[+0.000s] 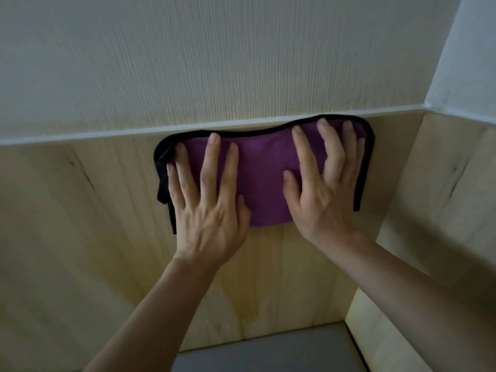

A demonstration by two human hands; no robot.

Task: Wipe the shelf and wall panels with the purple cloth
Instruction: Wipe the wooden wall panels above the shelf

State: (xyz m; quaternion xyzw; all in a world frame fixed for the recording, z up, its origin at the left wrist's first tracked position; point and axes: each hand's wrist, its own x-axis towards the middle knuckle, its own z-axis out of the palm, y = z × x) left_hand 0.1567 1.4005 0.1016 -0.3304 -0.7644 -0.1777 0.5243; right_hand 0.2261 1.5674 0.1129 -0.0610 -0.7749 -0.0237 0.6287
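Head cam, looking up into the recess. I've got both hands flat on the purple cloth [264, 178], which sits just above frame centre, pressed against the back wood panel [88, 210].

Left hand [208, 210]: at about 9 o'clock of the cloth, fingers spread and straight, palm down on the fabric. Nothing curled round it, just pressing. Little finger lies near the cloth's left black edge.

Right hand [320, 191]: at about 3 o'clock of the cloth, also extended, fingers fanned toward 12 o'clock, thumb pointing toward 10 o'clock on the purple. Slight motion blur on these fingers. No pinch or wrap visible, flat contact only.

Cloth: purple with black trim [241, 133] round the top and both sides. Top edge touches or sits just under the pale ledge [80, 135] that runs across the frame; I can't tell whether it overlaps it. The left side looks folded, a doubled black edge hanging toward 7 o'clock. Bottom edge shows between my wrists.

Surroundings: ribbed off-white wall [188, 55] above the ledge at 12 o'clock. Right side panel [440, 183] in the same light wood at 3 o'clock, meeting the back panel in a corner. Grey surface [268, 350] at 6 o'clock, between my forearms. Yellowish streaking on the back panel below the cloth.
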